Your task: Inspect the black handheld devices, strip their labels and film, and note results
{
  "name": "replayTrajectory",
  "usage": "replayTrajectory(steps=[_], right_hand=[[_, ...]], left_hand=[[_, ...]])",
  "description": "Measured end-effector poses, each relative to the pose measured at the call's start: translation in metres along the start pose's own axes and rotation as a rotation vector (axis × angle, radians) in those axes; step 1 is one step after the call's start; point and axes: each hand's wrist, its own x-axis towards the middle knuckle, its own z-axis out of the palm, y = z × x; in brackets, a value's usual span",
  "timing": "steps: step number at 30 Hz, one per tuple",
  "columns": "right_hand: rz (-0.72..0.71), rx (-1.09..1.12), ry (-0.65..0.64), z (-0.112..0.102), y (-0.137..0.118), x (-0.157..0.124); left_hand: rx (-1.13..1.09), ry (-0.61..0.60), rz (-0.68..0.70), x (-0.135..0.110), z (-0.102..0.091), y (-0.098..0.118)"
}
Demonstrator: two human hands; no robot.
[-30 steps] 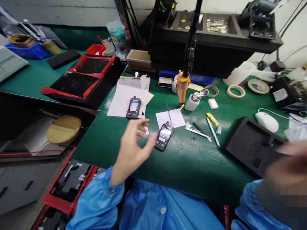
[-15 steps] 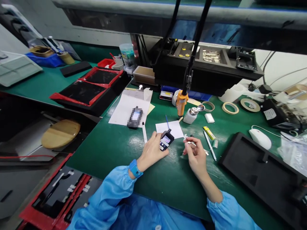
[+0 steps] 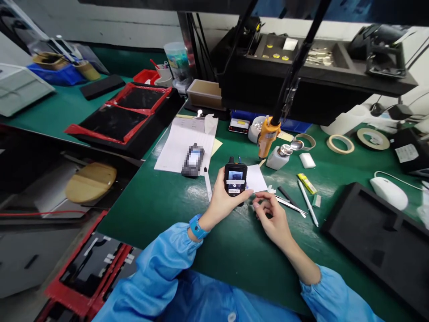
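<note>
My left hand [image 3: 224,197] is wrapped round a black handheld radio [image 3: 235,179] with a stub antenna. The radio stands upright, its small lit screen and keys facing me. To its right, my right hand [image 3: 272,217] is loosely curled, thumb and forefinger slightly apart, with nothing visible between them. Tweezers [image 3: 284,201] and a dark slim tool [image 3: 290,197] lie just beyond that hand. A second handheld device [image 3: 193,160], blurred out, rests on white papers [image 3: 170,147] to the left. Behind the held radio is a small white sheet [image 3: 256,179].
An orange electric screwdriver [image 3: 267,136] hangs over the bench near a white dispenser bottle [image 3: 279,156]. On the right are a white pen [image 3: 308,203], a black foam tray [image 3: 378,246], a mouse [image 3: 389,192] and tape rolls [image 3: 340,144]. A red-taped black tray [image 3: 110,123] stands left.
My left hand has turned the radio upright, screen towards me, and raised it slightly. My right hand has shifted little, its fingers now nearer the left thumb. The camera view has tilted down.
</note>
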Motion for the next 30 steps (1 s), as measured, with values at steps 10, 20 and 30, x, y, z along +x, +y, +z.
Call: replayTrajectory(steps=[10, 20, 30], right_hand=[[0.000, -0.018, -0.013, -0.0016, -0.0024, -0.0007], [0.012, -0.025, -0.026, -0.0017, -0.0059, 0.0008], [0.003, -0.021, -0.034, -0.0020, -0.0044, -0.0002]], left_hand=[[0.016, 0.049, 0.068, -0.0032, 0.0002, -0.0006], [0.073, 0.067, 0.135, -0.0050, 0.0021, -0.0044], [0.094, 0.060, 0.115, -0.0055, 0.0013, -0.0044]])
